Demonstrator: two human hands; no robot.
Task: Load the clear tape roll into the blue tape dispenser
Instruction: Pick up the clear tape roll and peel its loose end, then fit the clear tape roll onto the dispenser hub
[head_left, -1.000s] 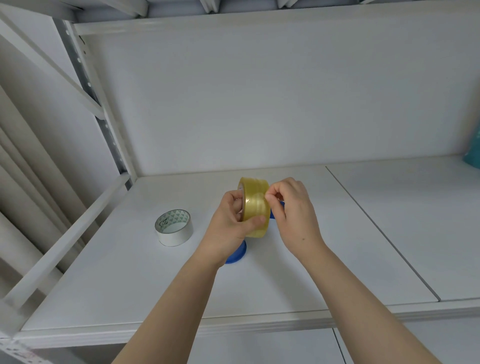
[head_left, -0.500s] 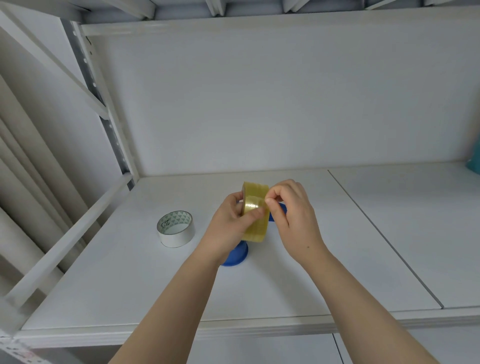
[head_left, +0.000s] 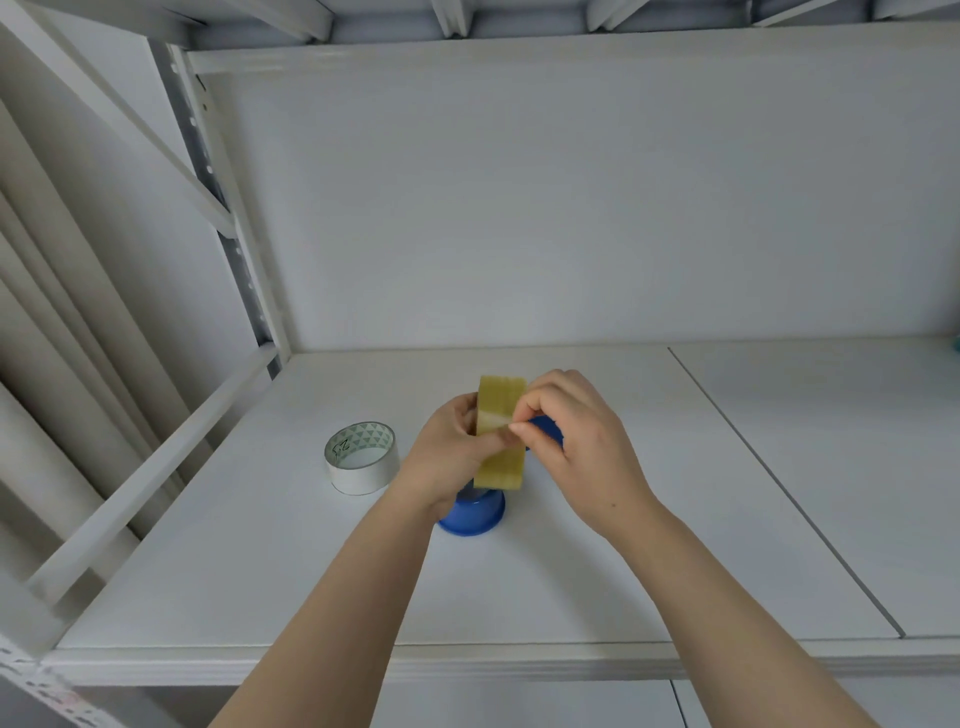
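Observation:
The clear, yellowish tape roll (head_left: 501, 457) is held upright on edge above the shelf, its outer band facing me. My left hand (head_left: 449, 457) grips it from the left, thumb pressed across the band. My right hand (head_left: 576, 447) pinches at the band with thumb and fingertip, beside the left thumb. The blue tape dispenser (head_left: 472, 512) lies on the shelf right under and behind the roll; only a rounded blue end below my left hand and a blue bit behind my right fingers show.
A white tape roll (head_left: 362, 457) with a green triangle pattern inside lies flat on the white shelf (head_left: 597, 597), left of my hands. A seam runs down the shelf to the right. A white frame post and diagonal rails stand on the left.
The clear roll has turned in my hands so its band now faces me edge-on. My right fingertips have slid lower onto the band near my left thumb. The view has tilted slightly.

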